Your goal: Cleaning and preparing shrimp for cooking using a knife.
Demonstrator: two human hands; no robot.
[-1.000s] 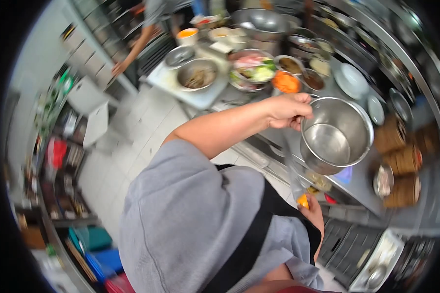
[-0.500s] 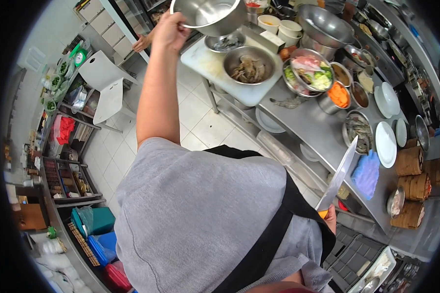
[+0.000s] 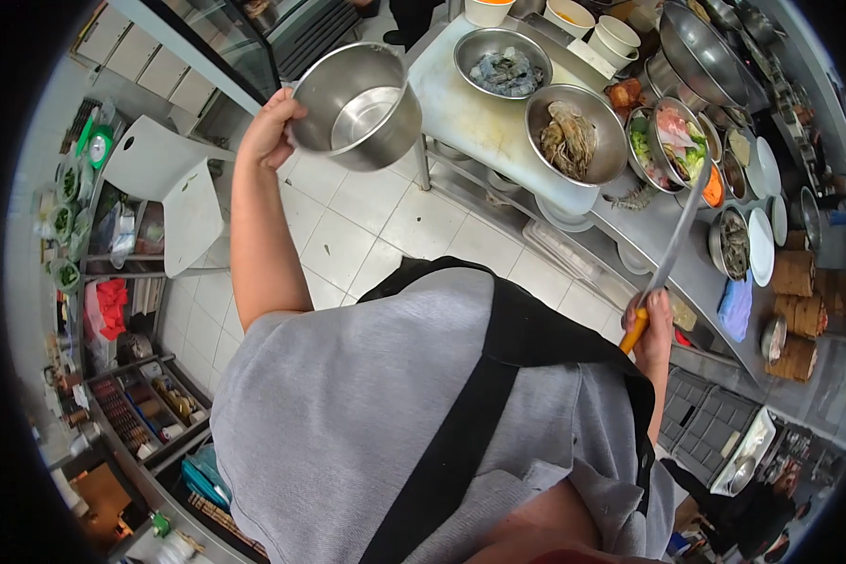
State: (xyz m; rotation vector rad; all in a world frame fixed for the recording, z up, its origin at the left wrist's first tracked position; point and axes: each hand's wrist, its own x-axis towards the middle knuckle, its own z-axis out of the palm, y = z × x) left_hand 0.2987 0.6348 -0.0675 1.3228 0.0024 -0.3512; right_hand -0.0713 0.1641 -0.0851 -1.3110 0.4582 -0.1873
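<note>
Got the steel pot point(image 3: 355, 120) up in the air in my left hand point(image 3: 271, 133), over the tiled floor point(image 3: 414, 226) and just off the left edge of the white cutting board point(image 3: 470, 122), tipped so I can see right down to its shiny base on my feed. Grip there looks solid, fingers curled in at the pot's left side, though I can't tell from here if they've got the rim itself or a handle. My right hand point(image 3: 658, 324) is wrapped snugly round the orange handle of a big knife point(image 3: 677, 242), blade slanting up across the near edge of the metal worktop point(image 3: 653, 226), tip lined up in this view with a bowl of meat and green veg point(image 3: 677, 141). The board sits at the worktop's left end with two metal bowls on it: greyish shrimp point(image 3: 509, 71) in the farther one, brownish shrimp point(image 3: 569, 141) in the one by the near right corner. A loose shrimp point(image 3: 635, 198) lies on the steel just right of the board. Further right there's a smaller bowl of shrimp point(image 3: 734, 242) beside a white oval plate point(image 3: 762, 249), then bamboo steamers point(image 3: 797, 316) toward the right end.
</note>
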